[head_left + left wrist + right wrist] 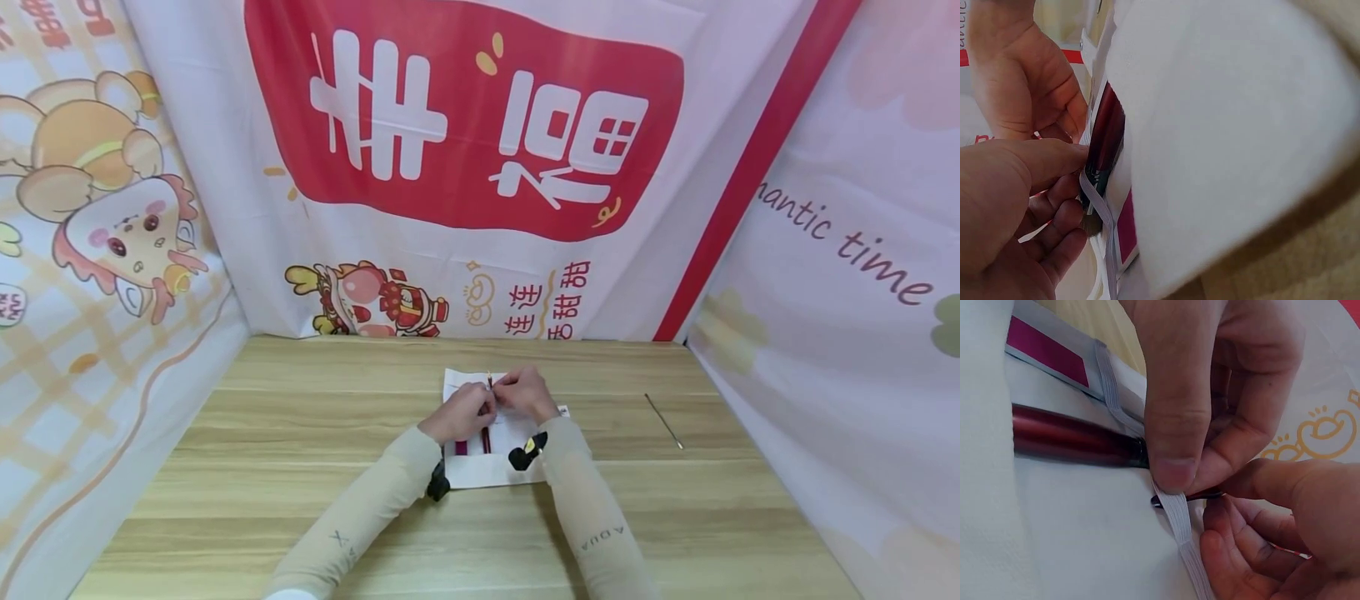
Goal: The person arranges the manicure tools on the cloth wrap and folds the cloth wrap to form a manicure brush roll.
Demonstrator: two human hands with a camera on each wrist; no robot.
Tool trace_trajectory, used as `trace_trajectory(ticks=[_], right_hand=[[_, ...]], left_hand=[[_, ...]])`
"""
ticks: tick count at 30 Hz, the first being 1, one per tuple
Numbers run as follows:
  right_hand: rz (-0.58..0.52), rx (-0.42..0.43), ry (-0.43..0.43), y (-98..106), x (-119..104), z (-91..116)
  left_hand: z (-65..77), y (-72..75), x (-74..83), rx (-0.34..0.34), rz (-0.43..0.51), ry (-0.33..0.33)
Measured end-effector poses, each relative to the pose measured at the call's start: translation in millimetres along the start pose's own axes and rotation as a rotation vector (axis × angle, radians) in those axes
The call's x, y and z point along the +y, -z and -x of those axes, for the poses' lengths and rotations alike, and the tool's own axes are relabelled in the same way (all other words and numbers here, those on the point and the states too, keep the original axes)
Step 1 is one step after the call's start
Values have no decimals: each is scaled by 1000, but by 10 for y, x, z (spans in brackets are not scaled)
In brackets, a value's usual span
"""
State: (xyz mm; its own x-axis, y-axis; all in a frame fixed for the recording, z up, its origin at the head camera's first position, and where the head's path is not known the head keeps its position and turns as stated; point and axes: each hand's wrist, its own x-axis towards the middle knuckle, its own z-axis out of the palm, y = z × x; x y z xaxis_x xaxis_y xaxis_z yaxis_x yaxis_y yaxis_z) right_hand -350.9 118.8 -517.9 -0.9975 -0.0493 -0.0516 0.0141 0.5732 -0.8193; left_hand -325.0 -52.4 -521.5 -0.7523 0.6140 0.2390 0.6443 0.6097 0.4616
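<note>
A white fabric pouch (pixel 495 475) lies spread on the table under both hands. My left hand (pixel 471 412) pinches a pale ribbed elastic band (pixel 1177 519) on it between thumb and finger. Beside that band, my right hand (pixel 525 392) pinches a slim dark stick (pixel 1200 497), its rounded end at the elastic. A thicker dark red handle (pixel 1072 436) with a black collar lies in the pouch, its near part covered by a white flap (pixel 1235 125) and its other end behind my left thumb. Next to it sits a flat piece with a magenta panel (pixel 1047 353).
A thin metal rod (pixel 664 422) lies on the wooden table (pixel 330 425) to the right. Printed cloth hangings (pixel 465 117) stand along the back and both sides. Small black devices (pixel 528 452) are strapped at my wrists.
</note>
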Motion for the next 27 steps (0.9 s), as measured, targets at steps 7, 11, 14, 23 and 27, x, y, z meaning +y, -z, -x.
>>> trace_trajectory(ticks=[7, 11, 14, 23, 27], right_hand=[[66, -33, -87, 38, -82, 82], [93, -52, -111, 74, -110, 110], [96, -76, -112, 107, -123, 123], [173, -161, -110, 168, -162, 79], [227, -188, -169, 179, -165, 4]], left_hand=[[5, 2, 5, -13, 22, 32], [7, -1, 2, -28, 27, 55], [7, 2, 0, -32, 31, 60], [11, -2, 5, -26, 32, 44], [12, -21, 7, -31, 25, 51]])
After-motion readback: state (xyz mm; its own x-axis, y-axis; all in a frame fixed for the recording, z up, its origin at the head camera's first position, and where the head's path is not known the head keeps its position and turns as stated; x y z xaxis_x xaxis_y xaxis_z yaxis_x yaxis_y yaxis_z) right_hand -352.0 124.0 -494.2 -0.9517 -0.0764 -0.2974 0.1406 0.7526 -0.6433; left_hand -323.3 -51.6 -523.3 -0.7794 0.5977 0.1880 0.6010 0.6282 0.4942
